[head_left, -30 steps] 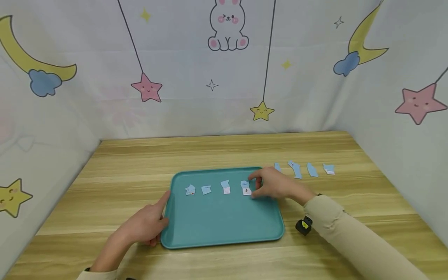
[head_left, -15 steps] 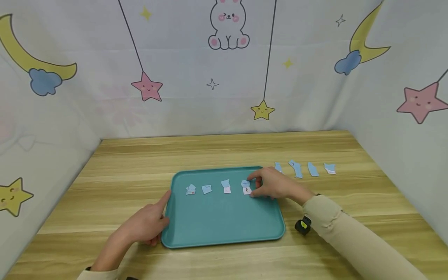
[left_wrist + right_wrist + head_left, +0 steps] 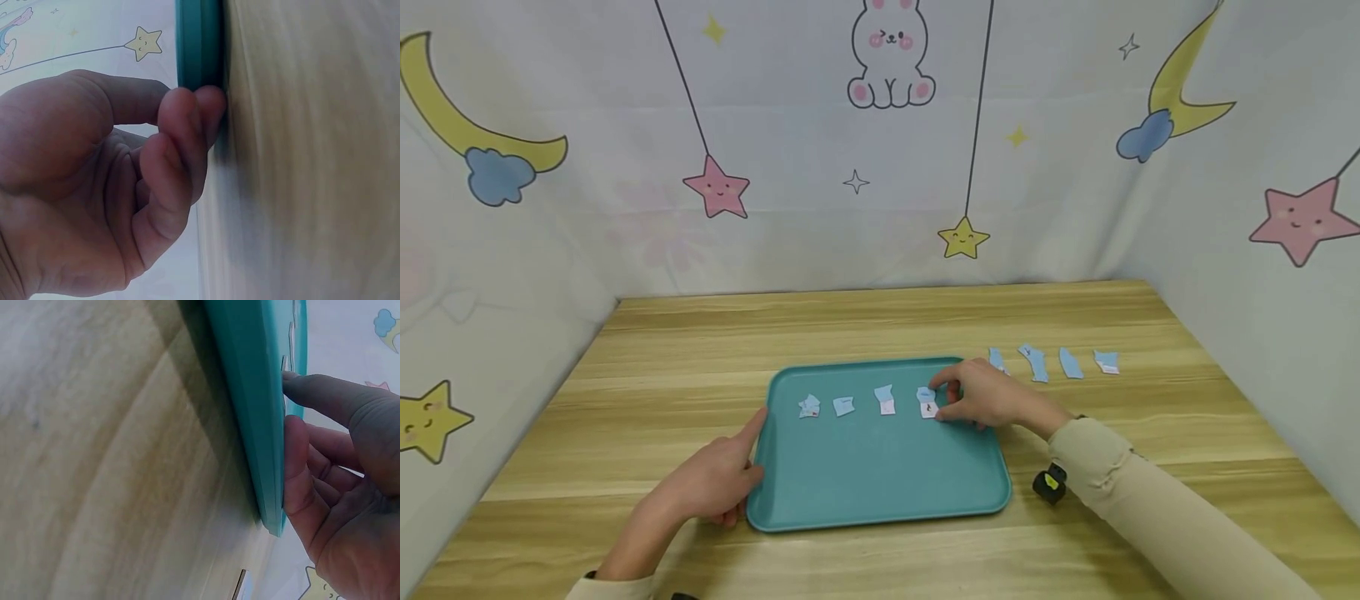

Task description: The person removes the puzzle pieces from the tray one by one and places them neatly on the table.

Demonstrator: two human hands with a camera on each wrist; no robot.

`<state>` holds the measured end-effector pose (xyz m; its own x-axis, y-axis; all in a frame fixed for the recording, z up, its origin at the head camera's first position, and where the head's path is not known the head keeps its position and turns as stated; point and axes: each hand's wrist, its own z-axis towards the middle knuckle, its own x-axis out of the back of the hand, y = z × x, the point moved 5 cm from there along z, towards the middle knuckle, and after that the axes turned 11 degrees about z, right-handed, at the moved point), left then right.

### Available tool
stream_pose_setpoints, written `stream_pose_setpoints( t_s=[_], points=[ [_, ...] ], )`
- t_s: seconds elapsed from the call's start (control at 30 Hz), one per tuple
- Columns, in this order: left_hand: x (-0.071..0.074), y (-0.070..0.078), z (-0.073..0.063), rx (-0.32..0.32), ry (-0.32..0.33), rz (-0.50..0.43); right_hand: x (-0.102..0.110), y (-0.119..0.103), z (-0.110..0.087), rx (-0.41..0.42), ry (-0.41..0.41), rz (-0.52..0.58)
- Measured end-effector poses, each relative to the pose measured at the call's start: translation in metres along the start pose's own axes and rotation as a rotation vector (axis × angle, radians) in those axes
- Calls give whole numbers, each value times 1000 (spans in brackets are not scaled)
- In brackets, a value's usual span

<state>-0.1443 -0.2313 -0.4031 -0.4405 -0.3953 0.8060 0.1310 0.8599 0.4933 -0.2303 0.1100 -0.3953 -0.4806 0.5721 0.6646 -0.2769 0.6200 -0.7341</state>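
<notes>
A teal tray (image 3: 880, 475) lies on the wooden table. My left hand (image 3: 711, 479) holds its left edge, the index finger stretched along the rim and the other fingers bent; in the left wrist view the fingertips (image 3: 181, 112) meet the tray's edge (image 3: 200, 44). Across the tray's upper part runs a row of small light-blue and white puzzle pieces, among them one piece (image 3: 843, 406) and another (image 3: 885, 400). At the right end of the row, my right hand (image 3: 988, 396) pinches a puzzle piece (image 3: 927, 403) between thumb and index finger, its other fingers resting against the tray.
Several more puzzle pieces lie on the table beyond the tray's right corner, including a narrow one (image 3: 1070, 363) and a blue-and-white one (image 3: 1107, 362). A white curtain (image 3: 805, 242) with stars and moons surrounds the table's back and sides.
The right thumb and index finger stay at the rightmost piece on the tray, with hardly any shift. The left hand remains at the tray's edge.
</notes>
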Motion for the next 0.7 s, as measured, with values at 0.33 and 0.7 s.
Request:
stream_pose_setpoints(
  t_s=[0.33, 0.7],
  points=[
    [0, -1, 1, -4, 6, 2, 1, -1, -1, 2, -13, 13],
    [0, 1, 1, 20, 7, 23, 3, 2, -1, -11, -17, 55]
  ],
)
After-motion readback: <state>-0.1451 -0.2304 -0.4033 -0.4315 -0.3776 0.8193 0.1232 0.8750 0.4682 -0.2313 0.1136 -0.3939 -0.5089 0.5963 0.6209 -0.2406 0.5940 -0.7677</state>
